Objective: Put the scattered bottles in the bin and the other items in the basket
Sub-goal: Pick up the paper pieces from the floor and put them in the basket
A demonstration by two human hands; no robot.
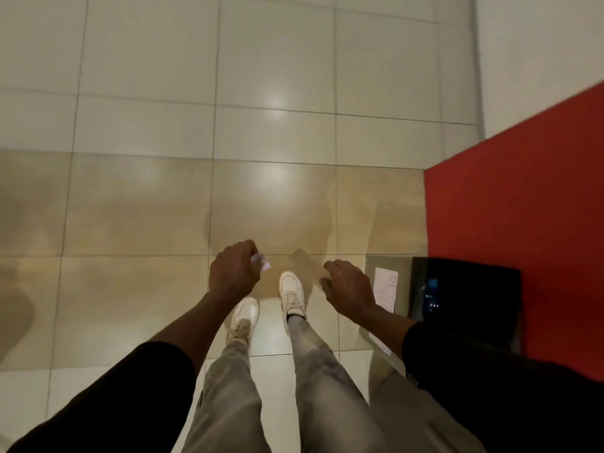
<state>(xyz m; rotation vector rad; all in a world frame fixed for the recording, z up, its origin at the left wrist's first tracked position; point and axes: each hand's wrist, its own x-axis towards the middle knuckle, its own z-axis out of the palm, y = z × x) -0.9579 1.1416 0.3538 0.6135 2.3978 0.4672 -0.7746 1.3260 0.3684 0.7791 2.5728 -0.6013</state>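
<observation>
While L hand [232, 273] grips wrapper [261, 260], R hand [349, 287] pinches card [310, 268].

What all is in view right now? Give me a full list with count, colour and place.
crumpled scrap: one, white, pinched in the left hand; too small to identify.
flat card: one, tan, held in the right hand, above the right shoe.
bin: one, black interior with grey wall, on the floor at right, against the red wall.
paper label: one, white, on the bin's grey side.
floor: one, glossy pale tiles, throughout.
red wall: one, at right.
shoes: two, white, centre floor.
trousers: one pair, grey, lower centre.
sleeves: two, black, lower corners.
left hand: one, closed, centre.
right hand: one, closed, near the bin.
</observation>
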